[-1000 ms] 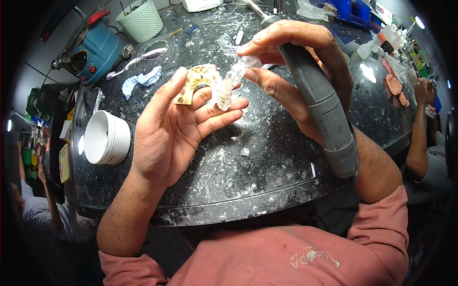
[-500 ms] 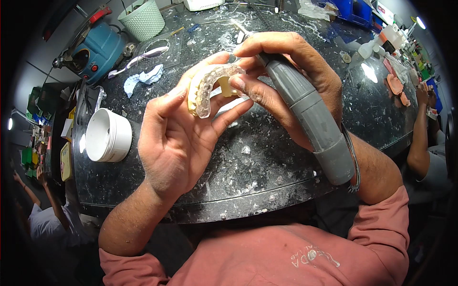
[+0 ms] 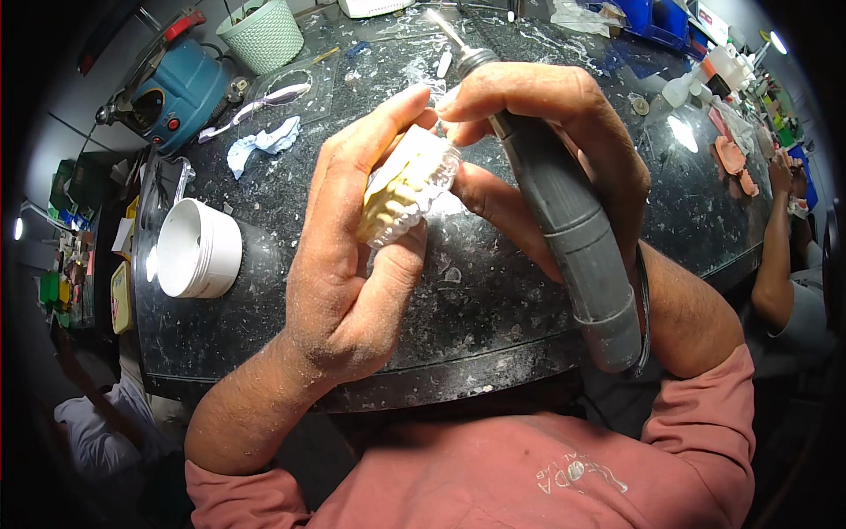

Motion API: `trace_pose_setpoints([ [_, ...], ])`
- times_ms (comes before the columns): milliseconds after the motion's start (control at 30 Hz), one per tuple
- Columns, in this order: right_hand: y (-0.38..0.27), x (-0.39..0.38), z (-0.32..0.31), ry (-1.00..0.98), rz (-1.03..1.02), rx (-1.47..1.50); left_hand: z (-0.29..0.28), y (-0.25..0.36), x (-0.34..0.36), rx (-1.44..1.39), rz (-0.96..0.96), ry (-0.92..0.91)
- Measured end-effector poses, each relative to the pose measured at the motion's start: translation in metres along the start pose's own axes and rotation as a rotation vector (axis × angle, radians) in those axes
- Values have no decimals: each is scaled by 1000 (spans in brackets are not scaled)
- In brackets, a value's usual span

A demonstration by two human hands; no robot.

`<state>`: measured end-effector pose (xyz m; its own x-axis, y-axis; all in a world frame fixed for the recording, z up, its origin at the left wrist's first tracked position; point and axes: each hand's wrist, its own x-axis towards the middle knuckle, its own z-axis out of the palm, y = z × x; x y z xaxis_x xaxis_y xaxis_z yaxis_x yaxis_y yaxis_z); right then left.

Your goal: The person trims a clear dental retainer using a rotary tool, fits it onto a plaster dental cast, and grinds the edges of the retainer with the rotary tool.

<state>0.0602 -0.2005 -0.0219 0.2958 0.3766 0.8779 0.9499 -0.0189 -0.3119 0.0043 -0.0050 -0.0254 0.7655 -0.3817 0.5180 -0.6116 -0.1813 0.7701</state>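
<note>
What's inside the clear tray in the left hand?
The yellow cast shows against the clear tray, its toothed side toward it. Glare washes out part of both, and the left hand covers some of the cast; how fully it is seated cannot be seen.

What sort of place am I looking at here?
Probably a dental workshop: the left hand holds a yellowish tooth cast with a clear shell against it, the right hand holds a handpiece, and the bench is spattered with white.
</note>
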Motion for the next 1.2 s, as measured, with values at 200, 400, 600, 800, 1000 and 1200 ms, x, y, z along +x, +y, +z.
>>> trace_pose_setpoints([
  [200, 6, 0, -1, -7, -145, -42, -1, 5, -1, 172, 19, -43],
  [400, 5, -3, 0, -35, -69, -28, 0, 2, 1, 201, 34, -47],
  [600, -2, 1, 4, 1, 67, 140, 9, 17, 5, -347, -325, 87],
  [800, -10, 4, 4, -14, 369, 412, 11, 20, 2, -540, -376, 85],
  [1000, -12, 5, 1, 19, 691, 511, 0, 16, 9, -566, -567, -38],
  [1200, 5, -6, 6, 37, 774, 554, 0, 7, 13, -957, -628, 75],
])
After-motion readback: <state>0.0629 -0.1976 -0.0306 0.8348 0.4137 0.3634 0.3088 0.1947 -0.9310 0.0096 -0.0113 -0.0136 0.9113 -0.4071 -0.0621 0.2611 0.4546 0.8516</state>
